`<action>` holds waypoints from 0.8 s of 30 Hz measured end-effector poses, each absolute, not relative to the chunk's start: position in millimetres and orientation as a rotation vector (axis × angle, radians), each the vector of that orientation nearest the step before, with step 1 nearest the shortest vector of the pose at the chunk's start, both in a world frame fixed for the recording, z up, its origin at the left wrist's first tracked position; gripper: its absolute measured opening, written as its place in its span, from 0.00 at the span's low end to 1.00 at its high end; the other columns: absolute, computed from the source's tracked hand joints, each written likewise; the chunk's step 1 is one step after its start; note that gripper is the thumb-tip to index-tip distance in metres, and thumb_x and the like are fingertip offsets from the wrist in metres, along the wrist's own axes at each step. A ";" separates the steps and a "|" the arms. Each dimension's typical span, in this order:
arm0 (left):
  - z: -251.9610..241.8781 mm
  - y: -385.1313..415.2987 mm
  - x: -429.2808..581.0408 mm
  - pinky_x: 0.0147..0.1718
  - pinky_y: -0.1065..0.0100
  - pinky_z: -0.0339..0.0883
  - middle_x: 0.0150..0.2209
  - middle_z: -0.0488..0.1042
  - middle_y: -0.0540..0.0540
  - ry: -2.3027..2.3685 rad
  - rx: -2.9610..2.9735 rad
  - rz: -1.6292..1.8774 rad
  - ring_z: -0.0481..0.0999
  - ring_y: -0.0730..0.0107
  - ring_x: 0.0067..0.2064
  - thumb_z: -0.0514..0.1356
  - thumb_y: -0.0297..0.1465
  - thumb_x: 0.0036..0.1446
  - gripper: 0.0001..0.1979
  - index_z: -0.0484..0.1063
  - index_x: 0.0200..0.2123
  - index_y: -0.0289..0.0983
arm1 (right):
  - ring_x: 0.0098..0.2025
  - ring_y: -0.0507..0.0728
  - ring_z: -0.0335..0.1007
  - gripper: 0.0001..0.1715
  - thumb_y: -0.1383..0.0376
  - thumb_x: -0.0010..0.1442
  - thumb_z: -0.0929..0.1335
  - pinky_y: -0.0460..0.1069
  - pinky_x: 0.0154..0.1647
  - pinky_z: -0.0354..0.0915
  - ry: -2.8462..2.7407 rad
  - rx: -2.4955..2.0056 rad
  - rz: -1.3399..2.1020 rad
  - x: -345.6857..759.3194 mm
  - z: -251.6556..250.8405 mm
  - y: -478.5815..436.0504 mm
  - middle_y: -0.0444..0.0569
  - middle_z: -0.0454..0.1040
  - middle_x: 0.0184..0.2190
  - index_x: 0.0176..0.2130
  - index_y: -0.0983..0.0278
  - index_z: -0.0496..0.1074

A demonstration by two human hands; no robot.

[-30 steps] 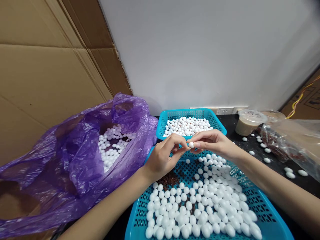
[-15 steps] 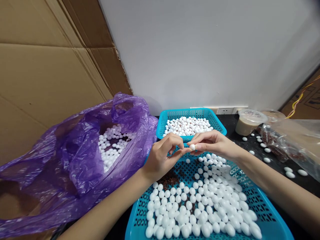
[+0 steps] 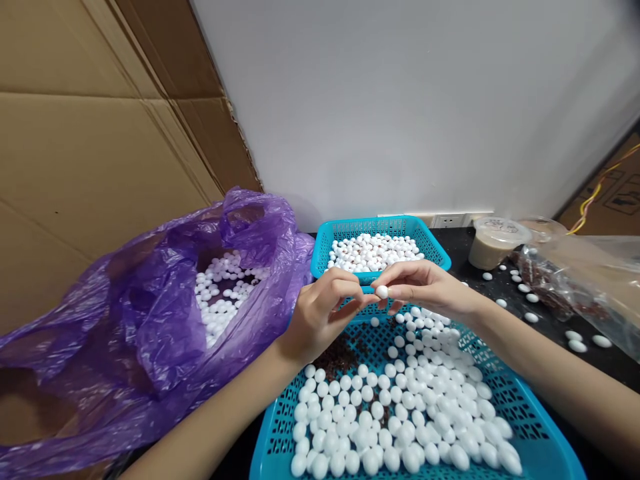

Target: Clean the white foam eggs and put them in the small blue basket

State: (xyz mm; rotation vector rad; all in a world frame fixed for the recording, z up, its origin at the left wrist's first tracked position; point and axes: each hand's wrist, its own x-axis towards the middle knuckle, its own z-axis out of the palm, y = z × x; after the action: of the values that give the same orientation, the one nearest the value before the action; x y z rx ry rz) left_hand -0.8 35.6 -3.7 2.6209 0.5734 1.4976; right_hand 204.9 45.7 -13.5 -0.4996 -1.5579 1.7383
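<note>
Between the thumb and fingers of my right hand (image 3: 425, 288) is a small white egg-shaped ball (image 3: 382, 292). My left hand (image 3: 330, 308) is closed in a pinch, its fingertips up against that ball; whatever they may hold is too small to make out. Both hands are over the far end of a large blue openwork basket (image 3: 545, 427). Inside it lie many more white balls (image 3: 415, 400) and a patch of small dark-brown bits (image 3: 338, 359). Just beyond my hands, a smaller blue basket (image 3: 430, 248) contains white balls with brown bits on them.
On the left, an open purple plastic bag (image 3: 165, 300) with white balls inside leans by a large cardboard sheet (image 3: 75, 147). At the right, a lidded tub (image 3: 495, 243), a clear bag of brown bits (image 3: 550, 283) and loose white balls lie on the black table (image 3: 460, 270).
My fingertips have parted slightly at the ball, and more of it shows. The right hand still pinches it. The view has shifted a little; the baskets and bag look unchanged.
</note>
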 end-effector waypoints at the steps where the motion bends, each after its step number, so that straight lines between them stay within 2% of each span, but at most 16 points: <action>1: -4.0 36.0 -0.2 0.21 0.78 0.60 0.29 0.67 0.52 0.588 2.613 1.498 0.64 0.81 0.26 0.61 0.25 0.55 0.07 0.63 0.32 0.36 | 0.34 0.50 0.73 0.08 0.68 0.56 0.69 0.45 0.34 0.71 -1.558 -0.514 1.725 204.6 -13.3 46.0 0.45 0.75 0.34 0.38 0.61 0.76; 5: -6.4 36.3 1.7 0.22 0.76 0.60 0.28 0.66 0.53 0.687 2.602 1.461 0.61 0.82 0.23 0.61 0.27 0.55 0.07 0.62 0.32 0.37 | 0.32 0.50 0.71 0.12 0.66 0.54 0.71 0.44 0.29 0.69 -1.457 -0.608 1.593 203.4 -15.3 50.2 0.44 0.71 0.35 0.41 0.60 0.72; 8: -9.3 36.4 2.4 0.22 0.75 0.61 0.27 0.67 0.54 0.870 2.561 1.397 0.61 0.81 0.22 0.60 0.29 0.56 0.07 0.63 0.33 0.37 | 0.30 0.49 0.69 0.12 0.64 0.52 0.72 0.45 0.27 0.68 -1.314 -0.742 1.405 204.5 -20.6 56.1 0.44 0.68 0.36 0.37 0.61 0.68; 11: -12.3 37.3 2.1 0.23 0.75 0.61 0.26 0.69 0.54 1.043 2.505 1.132 0.64 0.80 0.22 0.59 0.32 0.57 0.05 0.66 0.34 0.38 | 0.38 0.53 0.71 0.11 0.63 0.52 0.71 0.49 0.38 0.70 -1.232 -0.871 1.212 207.0 -26.0 60.9 0.48 0.68 0.41 0.36 0.62 0.66; 14: -13.6 37.9 1.6 0.24 0.74 0.61 0.26 0.72 0.53 1.107 2.487 0.717 0.70 0.77 0.25 0.56 0.33 0.58 0.06 0.71 0.34 0.39 | 0.53 0.60 0.65 0.17 0.63 0.54 0.69 0.54 0.51 0.66 -1.268 -0.941 1.093 208.8 -28.5 62.6 0.52 0.62 0.54 0.45 0.59 0.65; 16: -13.2 37.4 1.3 0.25 0.73 0.61 0.26 0.73 0.52 1.148 2.508 0.480 0.72 0.74 0.27 0.55 0.32 0.58 0.06 0.73 0.34 0.40 | 0.58 0.61 0.59 0.22 0.63 0.55 0.68 0.55 0.53 0.64 -1.333 -0.963 1.059 209.3 -28.6 62.6 0.51 0.57 0.59 0.50 0.57 0.62; 18: -12.4 36.6 1.0 0.25 0.72 0.60 0.25 0.74 0.53 1.216 2.543 0.317 0.73 0.72 0.27 0.56 0.30 0.56 0.07 0.74 0.33 0.41 | 0.60 0.61 0.56 0.23 0.64 0.56 0.68 0.55 0.53 0.64 -1.383 -0.960 1.026 209.0 -28.3 62.3 0.50 0.58 0.59 0.51 0.57 0.62; 20: -12.1 35.8 0.5 0.24 0.71 0.59 0.23 0.73 0.53 1.265 2.573 0.206 0.72 0.70 0.25 0.56 0.29 0.53 0.07 0.74 0.34 0.40 | 0.57 0.60 0.60 0.18 0.64 0.56 0.67 0.53 0.51 0.65 -1.435 -0.943 0.986 207.8 -27.7 61.1 0.51 0.63 0.56 0.48 0.58 0.65; 22: -12.7 35.7 -0.3 0.23 0.71 0.57 0.21 0.73 0.52 1.267 2.600 0.126 0.71 0.70 0.23 0.57 0.29 0.51 0.07 0.75 0.34 0.40 | 0.48 0.57 0.67 0.11 0.63 0.57 0.67 0.50 0.42 0.68 -1.540 -0.933 0.946 205.5 -26.6 58.1 0.52 0.68 0.48 0.42 0.61 0.67; 24: -14.0 36.1 -1.1 0.23 0.71 0.58 0.22 0.72 0.52 1.244 2.622 0.096 0.71 0.69 0.24 0.58 0.29 0.51 0.07 0.75 0.33 0.40 | 0.38 0.54 0.69 0.07 0.63 0.58 0.65 0.47 0.32 0.67 -1.753 -0.930 0.918 202.8 -24.9 52.8 0.50 0.72 0.40 0.38 0.63 0.69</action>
State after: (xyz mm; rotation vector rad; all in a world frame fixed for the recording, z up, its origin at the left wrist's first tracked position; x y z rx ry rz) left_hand -1.1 36.1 -14.0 2.6221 1.2436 0.0959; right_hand 202.8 52.8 -24.9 -0.9297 -1.7532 0.9177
